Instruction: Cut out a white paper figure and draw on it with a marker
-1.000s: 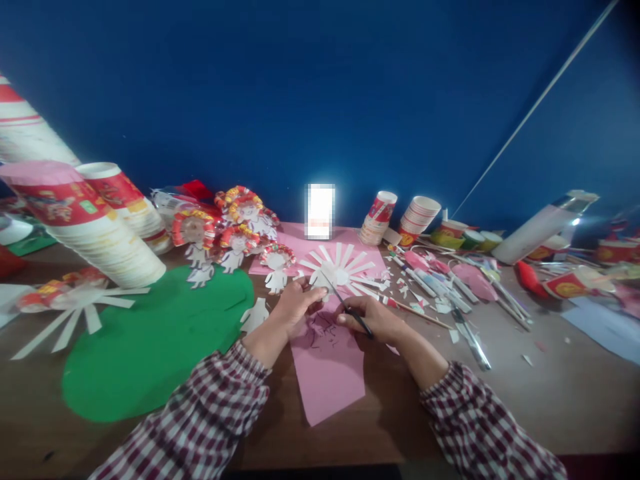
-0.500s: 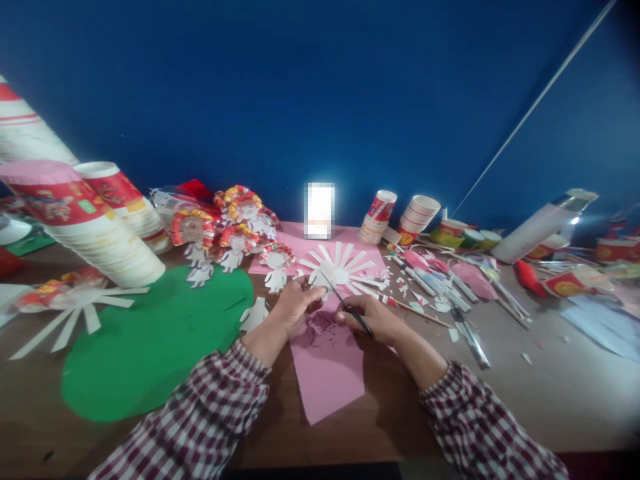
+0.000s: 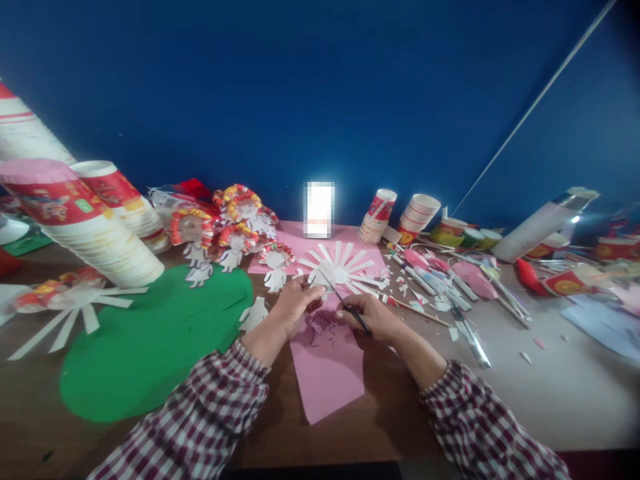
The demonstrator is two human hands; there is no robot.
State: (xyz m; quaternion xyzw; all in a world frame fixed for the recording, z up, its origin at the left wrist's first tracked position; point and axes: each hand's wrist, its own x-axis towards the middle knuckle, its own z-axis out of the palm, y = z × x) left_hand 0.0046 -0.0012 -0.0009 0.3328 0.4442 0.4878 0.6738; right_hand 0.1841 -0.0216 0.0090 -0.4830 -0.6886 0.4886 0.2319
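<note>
My left hand (image 3: 299,302) pinches a small white paper cutout (image 3: 317,277) between thumb and fingers. In my right hand (image 3: 371,317) is a pair of scissors (image 3: 356,319) with dark handles; the thin blades slant up and left to the paper. Whether the blades are parted is too small to tell. Beneath both hands lies a pink paper sheet (image 3: 330,380) with dark pen marks. Just behind the held paper is a paper cup cut into white strips fanned out like a flower (image 3: 345,272). Another white figure cutout (image 3: 255,313) lies beside my left wrist.
Several decorated paper dolls (image 3: 233,248) stand at the back left, behind a green sheet (image 3: 160,347). Tall stacks of paper cups (image 3: 110,240) lean on the left. Pens (image 3: 440,283), a brush (image 3: 420,311) and paper scraps litter the right, near a cutter knife (image 3: 471,338).
Almost nothing differs. Both hands keep their hold on the paper and the scissors, and the view has shifted very slightly.
</note>
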